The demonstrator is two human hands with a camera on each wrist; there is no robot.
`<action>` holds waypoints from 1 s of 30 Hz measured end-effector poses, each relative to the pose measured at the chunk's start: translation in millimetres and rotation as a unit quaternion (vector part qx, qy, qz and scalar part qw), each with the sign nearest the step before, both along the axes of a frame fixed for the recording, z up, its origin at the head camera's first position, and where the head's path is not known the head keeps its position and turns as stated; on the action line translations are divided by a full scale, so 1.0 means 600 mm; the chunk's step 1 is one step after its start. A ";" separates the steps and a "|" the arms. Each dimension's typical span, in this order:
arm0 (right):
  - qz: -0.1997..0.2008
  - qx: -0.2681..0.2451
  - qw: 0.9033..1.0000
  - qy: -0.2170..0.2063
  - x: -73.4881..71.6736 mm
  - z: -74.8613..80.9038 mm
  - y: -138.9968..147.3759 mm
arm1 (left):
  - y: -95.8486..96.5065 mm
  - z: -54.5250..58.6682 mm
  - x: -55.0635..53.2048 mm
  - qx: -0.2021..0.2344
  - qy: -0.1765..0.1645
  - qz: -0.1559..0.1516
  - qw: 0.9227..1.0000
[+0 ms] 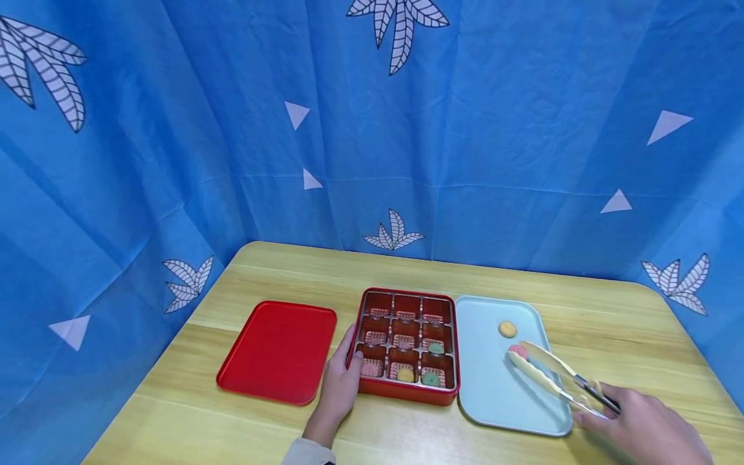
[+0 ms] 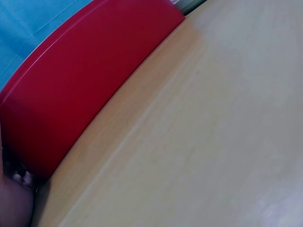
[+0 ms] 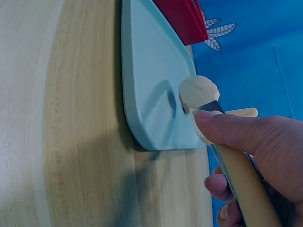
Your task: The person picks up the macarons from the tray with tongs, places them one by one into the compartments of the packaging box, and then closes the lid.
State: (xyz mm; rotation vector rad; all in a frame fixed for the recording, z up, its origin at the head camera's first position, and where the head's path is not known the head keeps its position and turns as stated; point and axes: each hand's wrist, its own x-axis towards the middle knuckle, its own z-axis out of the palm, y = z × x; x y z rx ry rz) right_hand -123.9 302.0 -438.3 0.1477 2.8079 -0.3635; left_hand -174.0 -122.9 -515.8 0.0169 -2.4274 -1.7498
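Far left on the wooden table [image 1: 192,413], a flat red tray [image 1: 278,352] lies well apart from the tongs, so it seems to hinder nothing. To its right, the person's left hand [image 1: 341,381] grips the left wall of a red box [image 1: 407,392], thumb over the rim; a firm hold here should stop the box sliding. The box has 9 compartments, 3 rows of 3: the nearest row holds a pink cookie [image 1: 369,369], a yellow cookie [image 1: 405,374] and a green cookie [image 1: 431,379], with another green cookie [image 1: 436,348] behind that last. Just beside the box is a pale blue tray [image 1: 491,397]. Near its right side lies a round tan cookie [image 1: 507,329], and just nearer, a rosy cookie [image 1: 518,351] sits between the scalloped tips of the tongs [image 1: 537,375]; I cannot tell whether it is lifted. An even, gentle squeeze across its middle should work best; too hard might crack it or shoot it sideways. The tan cookie could be nudged, and the box's raised wall would call for height on any leftward swing. Furthest right, the right hand [image 1: 645,418] holds the tongs, its thumb pressing 1 arm. Across the back hangs a blue curtain [image 1: 494,129] patterned with white leaves and triangles.
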 end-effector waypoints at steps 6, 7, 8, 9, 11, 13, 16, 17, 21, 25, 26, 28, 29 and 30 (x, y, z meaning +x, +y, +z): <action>0.004 -0.004 1.000 0.001 -0.006 0.004 -0.008 | 0.001 -0.004 -0.003 -0.004 0.007 0.002 1.000; 0.004 -0.004 1.000 0.002 -0.007 0.005 -0.010 | 0.001 -0.005 -0.003 -0.005 0.008 0.003 1.000; 0.005 -0.005 1.000 0.003 -0.007 0.006 -0.012 | 0.001 -0.005 -0.003 -0.007 0.008 0.004 1.000; 0.006 -0.007 1.000 0.006 -0.007 0.008 -0.014 | 0.001 -0.005 -0.003 -0.009 0.009 0.003 1.000; 0.010 -0.014 1.000 0.012 -0.007 0.011 -0.018 | 0.001 -0.005 -0.003 -0.011 0.010 0.003 1.000; 0.017 -0.020 0.999 0.020 -0.006 0.013 -0.023 | 0.001 -0.004 -0.003 -0.011 0.011 0.003 1.000; 0.020 -0.024 0.999 0.026 -0.005 0.017 -0.028 | 0.001 -0.004 -0.002 -0.008 0.012 0.001 1.000; 0.020 -0.024 0.999 0.026 -0.005 0.018 -0.030 | 0.001 -0.004 -0.002 -0.005 0.011 0.001 1.000; 0.022 -0.024 0.999 0.030 -0.005 0.021 -0.035 | 0.001 -0.003 -0.002 0.001 0.006 0.000 1.000; 0.033 -0.023 0.998 0.051 -0.003 0.021 -0.040 | 0.001 -0.003 -0.001 0.004 -0.002 0.000 1.000; 0.036 -0.024 0.998 0.056 -0.003 0.020 -0.041 | 0.001 -0.002 -0.001 0.003 -0.002 -0.001 1.000; 0.040 -0.026 0.997 0.062 -0.002 0.020 -0.044 | 0.001 -0.002 -0.001 0.002 -0.003 0.000 1.000; 0.041 -0.025 0.997 0.062 -0.002 0.020 -0.045 | 0.001 -0.002 -0.001 0.002 -0.003 0.000 1.000; 0.042 -0.026 0.997 0.063 -0.002 0.020 -0.047 | 0.001 -0.002 -0.001 0.003 -0.003 0.000 1.000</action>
